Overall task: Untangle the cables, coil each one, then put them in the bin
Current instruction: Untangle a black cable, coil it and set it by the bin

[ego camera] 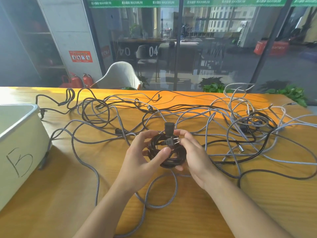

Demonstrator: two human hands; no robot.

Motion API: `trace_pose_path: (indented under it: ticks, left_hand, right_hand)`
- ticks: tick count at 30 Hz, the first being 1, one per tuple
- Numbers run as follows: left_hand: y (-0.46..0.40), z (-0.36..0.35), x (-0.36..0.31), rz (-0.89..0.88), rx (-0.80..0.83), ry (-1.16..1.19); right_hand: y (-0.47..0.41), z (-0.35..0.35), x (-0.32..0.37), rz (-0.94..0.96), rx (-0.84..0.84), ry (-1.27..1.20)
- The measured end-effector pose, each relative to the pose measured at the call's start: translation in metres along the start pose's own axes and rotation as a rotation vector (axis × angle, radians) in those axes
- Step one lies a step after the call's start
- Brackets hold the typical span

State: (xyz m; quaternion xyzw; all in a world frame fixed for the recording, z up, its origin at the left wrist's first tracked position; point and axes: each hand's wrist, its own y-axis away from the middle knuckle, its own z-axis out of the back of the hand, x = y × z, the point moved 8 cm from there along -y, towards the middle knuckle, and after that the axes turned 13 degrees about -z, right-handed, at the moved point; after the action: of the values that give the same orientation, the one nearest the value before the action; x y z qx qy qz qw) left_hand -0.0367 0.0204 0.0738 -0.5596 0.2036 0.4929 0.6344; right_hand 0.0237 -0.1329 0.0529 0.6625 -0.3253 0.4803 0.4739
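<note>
A black power cable wound into a tight coil (pixel 173 157) sits between both hands above the wooden table (pixel 68 194). My left hand (pixel 142 162) grips the coil's left side, thumb across its front. My right hand (pixel 193 155) holds the right side, fingers near the two-pin plug (pixel 171 142). The cable's black socket end (pixel 169 127) sticks up above the coil. Several grey braided cables (pixel 228 133) and black cables (pixel 96 110) lie tangled across the table. The white bin (pixel 22 145), marked with a hand-drawn letter, stands at the left edge.
A grey cable loop (pixel 154 193) lies on the table under my forearms. A pale chair (pixel 120 76) stands beyond the table's far edge, with red fire extinguishers (pixel 77 81) and a glass wall behind. Green plants (pixel 288 93) are at the far right.
</note>
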Motion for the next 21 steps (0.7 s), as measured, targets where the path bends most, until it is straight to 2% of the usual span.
trace_pose_path:
  ticks: [2, 5, 8, 13, 15, 18, 21]
  left_hand:
    - [0.001, -0.004, -0.004, 0.0, 0.043, 0.043]
    - [0.002, -0.008, -0.006, 0.005, 0.073, 0.078]
    - [0.003, -0.003, -0.001, 0.025, 0.025, 0.107]
    - [0.012, 0.014, 0.005, 0.028, -0.074, 0.079]
    - [0.017, 0.017, 0.005, 0.024, -0.093, 0.074]
    - [0.024, 0.016, 0.002, 0.026, -0.086, 0.114]
    - [0.028, 0.02, 0.003, 0.042, -0.107, 0.169]
  right_hand:
    - [0.001, 0.001, 0.004, 0.019, 0.03, -0.066]
    - [0.002, -0.002, 0.005, 0.038, 0.062, -0.028]
    - [0.002, -0.006, 0.002, 0.033, 0.071, 0.02]
    - [0.001, -0.016, 0.0, 0.033, 0.177, 0.026]
    - [0.001, -0.017, -0.001, 0.086, 0.144, 0.109]
    - [0.002, -0.013, 0.002, 0.249, -0.027, 0.268]
    - [0.005, -0.018, 0.004, 0.319, -0.025, 0.291]
